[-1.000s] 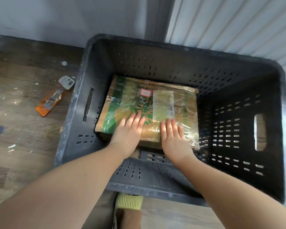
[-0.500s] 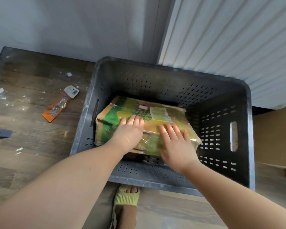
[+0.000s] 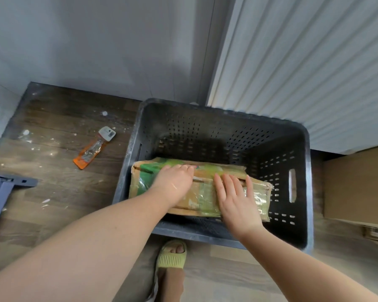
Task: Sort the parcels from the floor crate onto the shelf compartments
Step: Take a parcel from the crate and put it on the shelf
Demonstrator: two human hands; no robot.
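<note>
A cardboard parcel (image 3: 143,184) wrapped in clear tape, printed green and tan, stands tilted on edge inside the dark grey perforated floor crate (image 3: 205,131), its broad face turned toward me. My left hand (image 3: 175,184) grips it near the left, fingers curled over its upper edge. Lying flat on the face further right is my right hand (image 3: 236,201), fingers straight and spread, tips at the same edge. Both thumbs are hidden. No shelf compartments are in view.
An orange and white wrapper (image 3: 92,149) lies on the wooden floor left of the crate. A blue-grey metal frame (image 3: 0,192) juts in at the left edge. A brown cardboard box (image 3: 354,184) stands right of the crate. My foot in a yellow-green slipper (image 3: 172,256) is just in front.
The parcel lay flat on the crate floor and has tipped up toward me onto its edge, rising with both hands. The camera has pulled back and up, showing more wall.
</note>
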